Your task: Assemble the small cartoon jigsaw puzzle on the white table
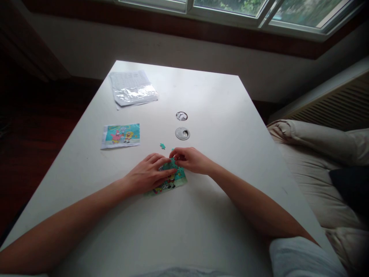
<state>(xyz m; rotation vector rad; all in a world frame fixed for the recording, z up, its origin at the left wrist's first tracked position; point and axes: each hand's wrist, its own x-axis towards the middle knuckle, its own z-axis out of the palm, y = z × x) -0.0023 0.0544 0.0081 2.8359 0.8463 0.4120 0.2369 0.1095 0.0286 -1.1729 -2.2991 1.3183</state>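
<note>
A small cartoon jigsaw puzzle (172, 182), mostly put together in teal and green, lies on the white table in front of me. My left hand (151, 172) rests flat across its left part, fingers stretched over the pieces and hiding much of the picture. At the puzzle's upper right, the fingers of my right hand (188, 158) are pinched together on a teal puzzle piece, which they mostly cover. One loose teal piece (163, 146) lies a little beyond the puzzle. Further left is a printed picture sheet (122, 135) with the cartoon characters.
Papers in a clear plastic sleeve (132, 88) lie at the table's far left. A round hole (181, 115) with something white inside is set in the tabletop, and a grey round cap (182, 133) sits just nearer. A beige cushioned seat (305, 169) stands along the right side.
</note>
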